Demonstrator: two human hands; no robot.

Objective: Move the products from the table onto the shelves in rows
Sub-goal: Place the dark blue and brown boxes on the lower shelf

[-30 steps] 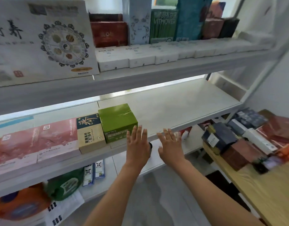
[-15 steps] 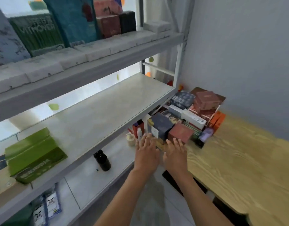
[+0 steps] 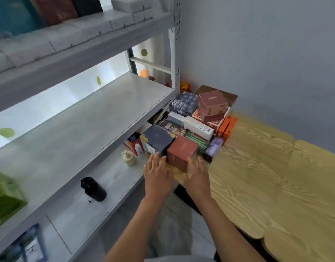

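Nearest the camera, two bare forearms reach forward from the bottom edge. The left hand (image 3: 157, 173) and the right hand (image 3: 198, 175) are level with each other over the near corner of the tabletop (image 3: 266, 186), palms down, fingers straight and a little spread, holding nothing.

Just beyond the fingertips, and between the two hands, stands the reddish-brown box (image 3: 182, 152), the nearest of the products. The left fingers (image 3: 157, 157) come up beside its near left edge and the right fingers (image 3: 200, 163) beside its near right edge; whether either touches the cardboard cannot be told through the blur. The box looks roughly cubic, with no clear long axis, one corner turned toward the hands. Both hands are about equally near, so a two-handed clasp from either side seems the likely next step.

Touching it on the left is a dark blue box (image 3: 157, 139). Farther back, the remaining boxes lie packed together against the wall and the shelf post.

To the left, the middle shelf (image 3: 83, 129) has a broad bare stretch, with a green box (image 3: 6, 197) at its near left end, which is likely where the row would continue.
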